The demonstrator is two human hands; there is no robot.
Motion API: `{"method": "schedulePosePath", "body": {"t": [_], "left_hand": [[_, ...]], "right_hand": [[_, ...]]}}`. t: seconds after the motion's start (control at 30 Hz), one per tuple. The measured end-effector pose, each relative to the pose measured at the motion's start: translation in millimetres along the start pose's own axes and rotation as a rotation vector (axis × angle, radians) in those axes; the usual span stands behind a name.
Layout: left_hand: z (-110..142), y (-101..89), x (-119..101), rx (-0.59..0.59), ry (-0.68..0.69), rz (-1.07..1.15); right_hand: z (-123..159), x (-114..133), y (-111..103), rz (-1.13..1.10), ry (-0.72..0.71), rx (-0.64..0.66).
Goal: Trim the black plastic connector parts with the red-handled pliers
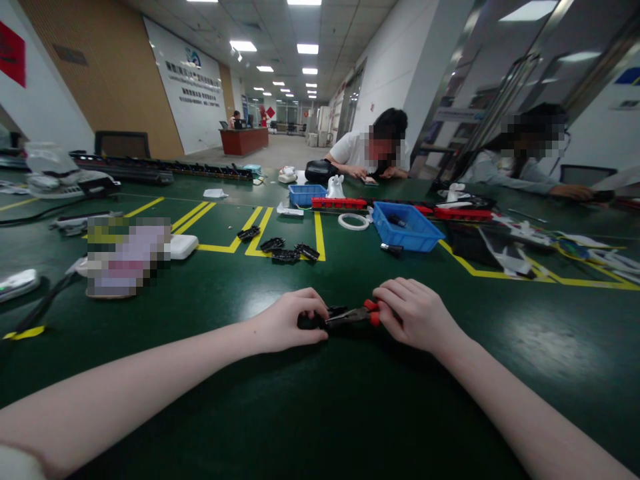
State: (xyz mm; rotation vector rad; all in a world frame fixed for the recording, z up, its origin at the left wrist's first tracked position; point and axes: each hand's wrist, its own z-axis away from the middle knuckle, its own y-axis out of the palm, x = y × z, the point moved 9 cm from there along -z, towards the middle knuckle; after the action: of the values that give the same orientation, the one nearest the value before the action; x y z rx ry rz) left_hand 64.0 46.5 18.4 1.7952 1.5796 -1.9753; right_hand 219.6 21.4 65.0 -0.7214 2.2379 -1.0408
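Note:
Near the middle of the dark green table, my left hand (pixel 295 323) is closed around a small black part (pixel 311 322), most of it hidden by the fingers. My right hand (pixel 415 312) grips needle-nose pliers (pixel 350 317) by their red handles. The metal jaws point left and meet the black part, but I cannot tell whether they pinch it. Beyond my hands lie several similar black parts (pixel 286 256), grouped at the yellow tape lines.
A blue bin (pixel 406 230) with dark pieces inside stands right of centre, a smaller blue bin (pixel 307 195) farther back. A white ring (pixel 353 221) lies between them. At left are a white box (pixel 183 247) and a blurred-out phone-like object (pixel 133 260). Two people sit across the table.

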Motion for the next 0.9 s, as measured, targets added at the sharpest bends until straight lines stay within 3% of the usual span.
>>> {"method": "schedulePosePath", "body": {"t": [0.67, 0.9], "left_hand": [[1.5, 7.5, -0.1, 0.088, 0.051, 0.026], [2.3, 6.8, -10.3, 0.138, 0.073, 0.054]], "right_hand": [[3.0, -4.2, -6.6, -0.049, -0.098, -0.043], [10.0, -15.6, -11.3, -0.033, -0.084, -0.056]]}}
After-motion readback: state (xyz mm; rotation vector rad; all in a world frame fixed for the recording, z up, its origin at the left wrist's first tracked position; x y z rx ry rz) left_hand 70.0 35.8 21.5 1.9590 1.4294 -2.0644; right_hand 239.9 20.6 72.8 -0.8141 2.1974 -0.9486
